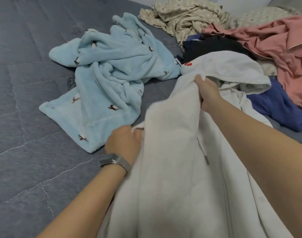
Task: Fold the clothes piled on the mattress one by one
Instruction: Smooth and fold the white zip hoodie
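While both hands are busy with it, the white hoodie (177,169) fills the lower middle and lower right of the frame, bunched up and lifted off the mattress (26,117); the left hand (123,143), lower centre, has its fingers curled round a fold at the hoodie's left edge, and there's a metal-band watch (116,162) on that wrist; the right hand (207,93), a bit right of centre, is clenched on the fabric just below the hood, which flops open toward the right; one drawstring with a metal tip (206,159) hangs down the front, next to the zipper line.

Rest of the pile is still unfolded; a light blue fleece piece with little brown motifs (109,79) sprawls across the centre-left, just beside the hoodie; up top there's a crumpled beige patterned garment (181,16); a pink one (275,45) sits at the upper right, a black one (213,45) is tucked under the hood's far side, and a dark blue one (280,107) lies at the right edge; everything's on grey quilted bedding.
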A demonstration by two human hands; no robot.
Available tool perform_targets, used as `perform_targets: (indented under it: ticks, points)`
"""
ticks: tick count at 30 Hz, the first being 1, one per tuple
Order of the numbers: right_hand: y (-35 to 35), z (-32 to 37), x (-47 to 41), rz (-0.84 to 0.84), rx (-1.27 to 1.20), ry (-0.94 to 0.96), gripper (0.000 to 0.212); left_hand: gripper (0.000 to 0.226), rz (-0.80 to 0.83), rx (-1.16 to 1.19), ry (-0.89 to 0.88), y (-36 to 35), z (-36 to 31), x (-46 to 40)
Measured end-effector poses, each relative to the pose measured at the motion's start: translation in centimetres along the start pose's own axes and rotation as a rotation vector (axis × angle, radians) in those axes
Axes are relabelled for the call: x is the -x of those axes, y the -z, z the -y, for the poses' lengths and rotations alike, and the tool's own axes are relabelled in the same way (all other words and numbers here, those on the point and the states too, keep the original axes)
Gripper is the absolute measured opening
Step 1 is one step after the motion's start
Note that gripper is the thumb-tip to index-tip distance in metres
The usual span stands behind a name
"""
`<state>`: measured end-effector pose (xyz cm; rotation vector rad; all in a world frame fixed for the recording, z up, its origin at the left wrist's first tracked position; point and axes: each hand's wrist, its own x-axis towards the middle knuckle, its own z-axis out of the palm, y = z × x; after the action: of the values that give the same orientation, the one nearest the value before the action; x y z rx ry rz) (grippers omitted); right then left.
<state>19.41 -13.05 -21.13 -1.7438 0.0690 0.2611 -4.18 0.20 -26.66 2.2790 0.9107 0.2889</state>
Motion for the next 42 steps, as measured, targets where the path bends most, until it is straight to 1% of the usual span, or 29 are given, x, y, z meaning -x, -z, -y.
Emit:
perform_targets:
  ticks: [2, 3, 4, 5, 6, 7, 8, 9, 10, 11, 12, 14, 15, 16, 18, 19, 20, 22, 24, 25, 27, 29, 31, 33, 35, 37, 39, 40, 42]
  points:
    - [0.4, -0.5, -0.1, 0.003, -0.044, -0.001, 0.022, 0.032, 0.113, 0.397, 0.332, 0.6, 0.9, -1.8]
    - [0.4, -1.0, 0.2, 0.031, -0.056, -0.040, 0.021, 0.029, 0.165, 0.556, 0.441, 0.8, 1.2, -2.3]
    - [0.3, -1.5, 0.6, 0.068, -0.043, -0.110, 0.021, 0.028, 0.196, 0.614, 0.477, 0.9, 1.3, -2.4]
    - [0.2, -2.1, 1.1, 0.121, -0.010, -0.187, 0.025, 0.028, 0.211, 0.599, 0.448, 0.9, 1.1, -2.2]
    - [0.2, -2.8, 1.5, 0.165, 0.048, -0.256, 0.037, 0.026, 0.196, 0.543, 0.362, 0.8, 1.0, -1.8]
    - [0.3, -3.4, 1.7, 0.193, 0.108, -0.299, 0.052, 0.022, 0.172, 0.460, 0.237, 0.6, 0.9, -1.2]
    - [0.4, -3.8, 2.2, 0.201, 0.152, -0.309, 0.062, 0.026, 0.147, 0.338, 0.097, 0.4, 0.6, -0.7]
    - [0.5, -4.0, 2.7, 0.203, 0.180, -0.300, 0.063, 0.041, 0.131, 0.189, -0.037, 0.2, 0.2, -0.1]
    - [0.7, -4.0, 3.5, 0.211, 0.205, -0.290, 0.060, 0.056, 0.107, 0.062, -0.141, 0.1, -0.1, 0.1]
    - [0.8, -4.1, 4.3, 0.237, 0.215, -0.294, 0.055, 0.064, 0.062, -0.016, -0.212, -0.2, -0.3, 0.1]
    - [0.9, -4.2, 5.5, 0.287, 0.196, -0.316, 0.051, 0.064, 0.011, -0.044, -0.251, -0.5, -0.6, -0.1]
    - [1.3, -4.8, 8.2, 0.417, 0.093, -0.395, 0.046, 0.048, -0.046, -0.036, -0.263, -1.2, -0.9, -1.1]
    - [1.6, -5.3, 9.7, 0.483, 0.037, -0.431, 0.045, 0.038, -0.016, -0.044, -0.234, -1.5, -1.1, -1.7]
    - [1.8, -5.9, 11.1, 0.532, -0.013, -0.460, 0.043, 0.041, 0.048, -0.044, -0.191, -1.8, -1.3, -2.6]
    - [2.3, -6.6, 13.7, 0.600, -0.108, -0.513, 0.041, 0.059, 0.228, 0.069, -0.108, -1.9, -2.0, -4.0]
    - [2.5, -6.9, 15.0, 0.625, -0.145, -0.536, 0.039, 0.061, 0.287, 0.184, -0.101, -1.8, -2.2, -4.4]
    - [2.7, -7.2, 16.3, 0.642, -0.175, -0.560, 0.038, 0.058, 0.319, 0.325, -0.111, -1.6, -2.3, -4.5]
    - [2.9, -8.0, 19.0, 0.678, -0.225, -0.606, 0.036, 0.046, 0.308, 0.565, -0.093, -1.2, -2.0, -4.4]
    - [2.6, -9.1, 22.1, 0.690, -0.284, -0.629, 0.036, 0.048, 0.245, 0.711, -0.016, -0.3, -1.4, -4.0]
    - [2.2, -9.8, 23.7, 0.655, -0.324, -0.636, 0.034, 0.049, 0.232, 0.748, 0.002, 0.0, -1.1, -4.0]
    - [1.4, -11.0, 26.4, 0.506, -0.414, -0.656, 0.028, 0.049, 0.275, 0.696, -0.008, 0.6, -0.7, -3.5]
    - [0.9, -11.9, 28.5, 0.378, -0.426, -0.609, 0.027, 0.050, 0.310, 0.525, -0.043, 1.0, -0.6, -2.3]
    - [0.8, -12.0, 30.2, 0.326, -0.379, -0.522, 0.033, 0.052, 0.281, 0.380, -0.053, 1.3, -0.3, -0.1]
    - [0.6, -12.1, 31.9, 0.352, -0.381, -0.488, 0.046, 0.057, 0.275, 0.218, -0.072, 1.7, 0.3, 2.4]
    - [0.6, -11.9, 33.5, 0.418, -0.458, -0.540, 0.055, 0.066, 0.345, 0.086, -0.057, 2.4, 1.3, 4.7]
    - [0.8, -12.1, 34.7, 0.480, -0.561, -0.603, 0.047, 0.074, 0.437, 0.080, 0.006, 3.4, 2.2, 6.8]
    - [1.0, -12.5, 35.7, 0.484, -0.633, -0.604, 0.036, 0.079, 0.518, 0.078, 0.063, 4.4, 3.0, 8.8]
    - [1.0, -13.0, 36.1, 0.469, -0.618, -0.591, 0.035, 0.078, 0.555, 0.050, 0.063, 4.9, 3.4, 9.7]
    - [1.2, -13.7, 37.1, 0.399, -0.453, -0.522, 0.041, 0.072, 0.610, -0.036, 0.026, 5.7, 4.1, 11.3]
